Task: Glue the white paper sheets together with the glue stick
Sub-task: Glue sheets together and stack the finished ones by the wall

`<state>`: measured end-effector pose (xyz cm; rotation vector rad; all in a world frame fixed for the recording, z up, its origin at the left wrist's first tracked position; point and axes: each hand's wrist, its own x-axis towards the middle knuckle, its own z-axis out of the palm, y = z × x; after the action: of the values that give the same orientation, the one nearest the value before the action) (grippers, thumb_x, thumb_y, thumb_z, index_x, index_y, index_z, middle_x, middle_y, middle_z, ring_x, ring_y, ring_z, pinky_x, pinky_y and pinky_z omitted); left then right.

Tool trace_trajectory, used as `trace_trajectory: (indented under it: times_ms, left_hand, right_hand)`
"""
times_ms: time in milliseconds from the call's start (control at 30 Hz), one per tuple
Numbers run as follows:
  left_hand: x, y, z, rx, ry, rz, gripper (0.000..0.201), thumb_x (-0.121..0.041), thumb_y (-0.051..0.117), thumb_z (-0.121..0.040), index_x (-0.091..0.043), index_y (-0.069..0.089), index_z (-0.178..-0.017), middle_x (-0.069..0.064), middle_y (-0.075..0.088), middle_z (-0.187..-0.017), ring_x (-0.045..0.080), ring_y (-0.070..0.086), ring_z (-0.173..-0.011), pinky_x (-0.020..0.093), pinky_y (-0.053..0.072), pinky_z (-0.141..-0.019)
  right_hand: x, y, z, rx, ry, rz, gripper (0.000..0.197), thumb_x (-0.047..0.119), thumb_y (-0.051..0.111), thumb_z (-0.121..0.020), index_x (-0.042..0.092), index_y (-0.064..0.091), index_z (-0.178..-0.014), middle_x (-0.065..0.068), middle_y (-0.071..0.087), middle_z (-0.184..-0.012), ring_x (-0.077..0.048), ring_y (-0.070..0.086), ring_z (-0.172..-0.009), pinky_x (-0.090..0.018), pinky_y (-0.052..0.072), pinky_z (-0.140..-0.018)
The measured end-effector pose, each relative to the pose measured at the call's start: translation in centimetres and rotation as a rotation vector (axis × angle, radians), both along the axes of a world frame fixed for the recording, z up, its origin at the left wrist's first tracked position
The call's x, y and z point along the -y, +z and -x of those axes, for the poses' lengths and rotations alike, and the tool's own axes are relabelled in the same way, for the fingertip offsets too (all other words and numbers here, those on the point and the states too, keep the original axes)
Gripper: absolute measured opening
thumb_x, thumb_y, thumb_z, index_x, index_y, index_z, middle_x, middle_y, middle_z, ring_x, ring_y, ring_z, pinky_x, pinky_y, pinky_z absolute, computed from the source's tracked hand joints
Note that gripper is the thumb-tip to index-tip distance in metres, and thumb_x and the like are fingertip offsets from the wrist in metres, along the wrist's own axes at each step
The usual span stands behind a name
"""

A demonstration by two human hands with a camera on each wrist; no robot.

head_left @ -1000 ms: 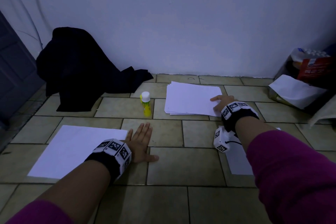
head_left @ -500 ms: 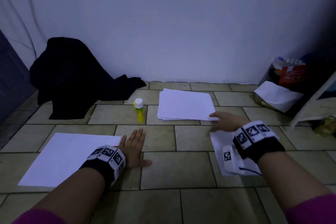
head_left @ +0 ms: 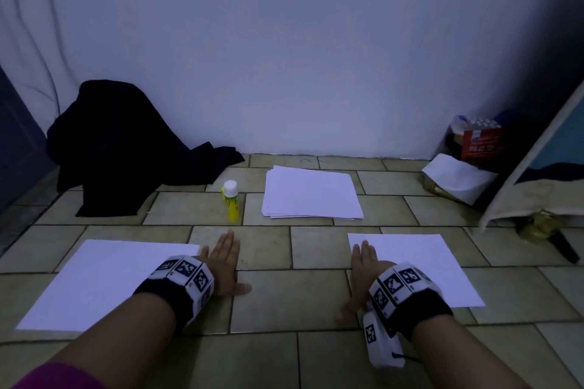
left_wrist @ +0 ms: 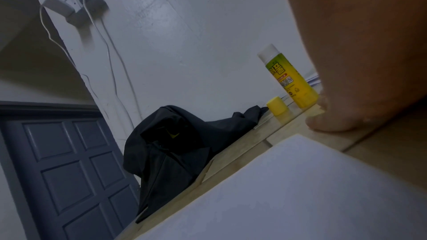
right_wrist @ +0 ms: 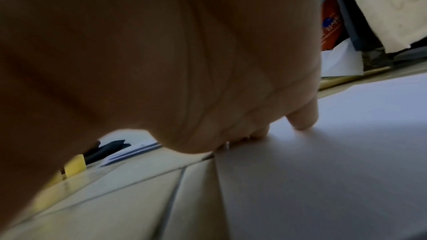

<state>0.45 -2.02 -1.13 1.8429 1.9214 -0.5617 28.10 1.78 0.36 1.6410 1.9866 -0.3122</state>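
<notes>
Two single white sheets lie on the tiled floor: the left sheet (head_left: 104,281) (left_wrist: 289,198) and the right sheet (head_left: 417,265) (right_wrist: 323,171). My left hand (head_left: 226,262) (left_wrist: 358,61) rests flat on the tiles just right of the left sheet, holding nothing. My right hand (head_left: 363,268) (right_wrist: 161,52) lies flat with straight fingers (right_wrist: 302,118) pressing the right sheet's left edge. Farther back stand the yellow glue stick (head_left: 231,200) (left_wrist: 291,79), upright with a pale top, and a paper stack (head_left: 311,193) (right_wrist: 131,152). A small yellow cap (left_wrist: 277,108) sits beside the stick.
A black cloth (head_left: 126,151) is heaped against the white wall at back left, near a grey door (left_wrist: 69,171). At back right sit a red box (head_left: 480,142), a white bag (head_left: 458,180) and a leaning mat (head_left: 537,183). Bare tiles lie between my hands.
My right hand came back from the paper stack toward me and now lies flat on a sheet at the near right. The left hand stayed flat on the floor.
</notes>
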Motion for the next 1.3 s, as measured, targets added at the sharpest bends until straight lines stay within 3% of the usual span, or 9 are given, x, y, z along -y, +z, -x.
trace_trajectory:
  times_ms: [100,300,467,567,667,733,800,1000,1300]
  left_hand:
    - [0.1,0.2,-0.1,0.018,-0.006,-0.003,0.1,-0.056,0.046,-0.094,-0.004,-0.017,-0.15,0.013,-0.026,-0.157,0.025,-0.016,-0.147,0.043,0.004,-0.119]
    - [1.4,2.8,1.5,0.132,-0.006,-0.035,0.096,-0.052,0.053,-0.092,-0.01,-0.007,-0.153,0.009,-0.016,-0.16,0.02,-0.009,-0.149,0.033,0.005,-0.12]
    - [3.5,3.5,6.0,-0.185,0.225,-0.095,0.133,-0.051,0.078,-0.073,-0.002,-0.019,-0.149,0.019,-0.026,-0.155,0.036,-0.018,-0.146,0.049,0.007,-0.118]
    - [4.6,3.6,7.1,-0.292,0.283,-0.018,0.125,-0.057,0.079,-0.066,-0.003,0.005,-0.151,0.017,0.009,-0.157,0.033,0.012,-0.147,0.043,0.025,-0.114]
    - [5.0,3.0,8.3,-0.226,0.185,-0.035,0.083,-0.055,0.078,-0.061,-0.016,0.049,-0.129,-0.002,0.057,-0.12,0.016,0.056,-0.112,0.029,0.048,-0.092]
    - [5.6,2.9,8.5,-0.226,0.153,-0.124,0.056,-0.051,0.072,-0.056,-0.025,0.061,-0.105,-0.012,0.058,-0.084,0.009,0.058,-0.076,0.023,0.049,-0.067]
    - [5.6,2.9,8.6,-0.228,0.165,-0.136,0.049,-0.051,0.072,-0.058,-0.027,0.063,-0.099,-0.011,0.058,-0.073,0.008,0.059,-0.067,0.022,0.045,-0.057]
    - [4.5,4.2,8.8,-0.232,0.227,-0.05,0.05,-0.047,0.072,-0.077,-0.013,0.063,-0.113,-0.002,0.067,-0.106,0.013,0.063,-0.098,0.021,0.048,-0.08]
    - [4.7,5.7,10.5,-0.298,0.267,-0.405,0.051,-0.011,0.051,-0.091,-0.015,0.04,-0.141,0.007,0.06,-0.124,0.021,0.061,-0.109,0.029,0.048,-0.086]
  right_hand:
    - [0.4,-0.6,0.2,-0.048,-0.027,-0.044,0.134,0.053,0.077,-0.068,-0.001,-0.017,-0.147,-0.021,-0.02,-0.155,-0.032,-0.011,-0.146,-0.043,0.009,-0.117]
    - [0.7,-1.7,-0.2,-0.058,-0.033,-0.077,0.153,0.061,0.081,-0.053,0.0,-0.024,-0.145,-0.019,-0.026,-0.154,-0.032,-0.017,-0.145,-0.047,0.007,-0.118]
    - [0.9,-1.9,0.0,-0.033,-0.024,-0.116,0.151,0.062,0.081,-0.054,-0.002,-0.021,-0.145,-0.021,-0.023,-0.154,-0.033,-0.014,-0.146,-0.046,0.007,-0.117]
    - [0.9,-2.1,0.0,-0.024,-0.023,-0.13,0.151,0.063,0.08,-0.054,-0.002,-0.021,-0.146,-0.021,-0.022,-0.155,-0.033,-0.013,-0.146,-0.046,0.008,-0.117]
    - [0.8,-2.1,0.1,-0.021,-0.019,-0.126,0.151,0.063,0.08,-0.054,-0.001,-0.02,-0.146,-0.02,-0.022,-0.155,-0.033,-0.013,-0.146,-0.045,0.008,-0.118]
    - [0.7,-2.1,0.0,-0.03,-0.024,-0.122,0.151,0.062,0.081,-0.054,-0.001,-0.021,-0.146,-0.02,-0.022,-0.155,-0.033,-0.013,-0.146,-0.045,0.007,-0.118]
    - [0.7,-2.2,0.0,-0.031,-0.027,-0.125,0.151,0.061,0.081,-0.054,-0.001,-0.021,-0.146,-0.02,-0.022,-0.155,-0.033,-0.013,-0.146,-0.045,0.007,-0.118]
    - [0.6,-2.3,-0.1,-0.038,-0.025,-0.122,0.15,0.062,0.08,-0.055,-0.001,-0.021,-0.146,-0.019,-0.022,-0.155,-0.033,-0.014,-0.146,-0.046,0.007,-0.117]
    - [0.6,-2.0,0.0,-0.018,-0.025,-0.102,0.15,0.061,0.081,-0.055,-0.001,-0.022,-0.146,-0.019,-0.023,-0.155,-0.032,-0.014,-0.146,-0.046,0.007,-0.117]
